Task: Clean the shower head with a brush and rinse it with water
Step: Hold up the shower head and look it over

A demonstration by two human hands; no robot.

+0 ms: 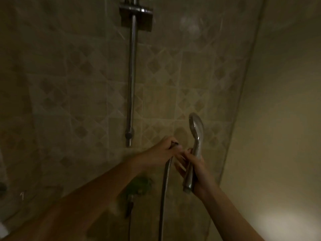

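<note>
The chrome shower head (196, 126) stands upright in front of the tiled wall, and its handle runs down through my right hand (195, 169), which grips it. The handle's lower end shows bare, apart from the hose. My left hand (163, 148) grips the top end of the metal hose (165, 185), which hangs down to the bottom of the view. The two hands nearly touch. No brush shows in the dim, blurred view.
A chrome riser rail (132, 75) runs down the tiled wall, with a bracket (136, 14) at its top. Below the hands sits the dark mixer tap (139, 186). A plain wall (278, 119) closes the right side.
</note>
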